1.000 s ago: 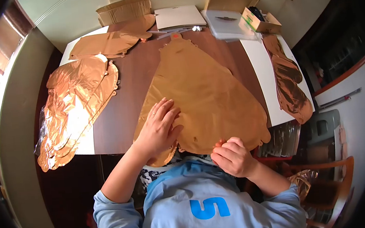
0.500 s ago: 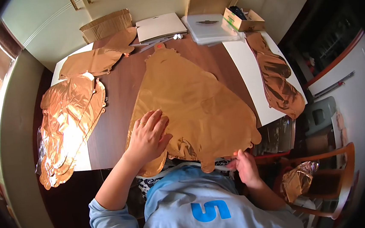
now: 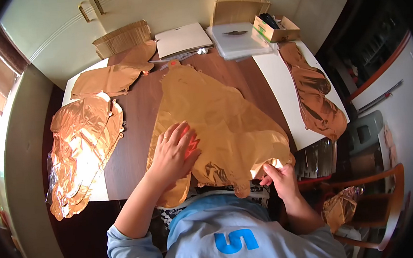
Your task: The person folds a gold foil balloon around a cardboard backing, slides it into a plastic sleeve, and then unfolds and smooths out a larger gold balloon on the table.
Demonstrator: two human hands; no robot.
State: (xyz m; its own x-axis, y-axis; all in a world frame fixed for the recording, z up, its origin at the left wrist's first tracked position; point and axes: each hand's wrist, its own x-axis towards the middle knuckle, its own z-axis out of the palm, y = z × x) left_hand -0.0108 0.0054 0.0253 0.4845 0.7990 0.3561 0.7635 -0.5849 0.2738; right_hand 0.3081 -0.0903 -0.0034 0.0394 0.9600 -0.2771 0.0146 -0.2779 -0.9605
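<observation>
A large flat copper-coloured foil balloon (image 3: pixel 210 114) lies across the middle of the table, its narrow tabbed end pointing away from me. My left hand (image 3: pixel 171 148) rests on its left side with the fingers stretched out, and a reddish reflection shows in the foil beside them. At the near right corner, my right hand (image 3: pixel 279 177) pinches the balloon's edge between thumb and fingers. The foil there is bent and catches bright light. Part of the near edge hangs past the table front, close to my shirt.
More foil balloons lie at left (image 3: pixel 84 146), far left (image 3: pixel 110 77) and right (image 3: pixel 317 91). At the back stand a white card stack (image 3: pixel 182 38), clear plastic sleeves (image 3: pixel 238 41) and a small open box (image 3: pixel 279 30). A wooden chair (image 3: pixel 394 201) is at the right.
My right hand has moved up and slightly right from the front edge onto the balloon's corner, bending the foil. My left hand stays on the balloon. The camera view has shifted slightly.
</observation>
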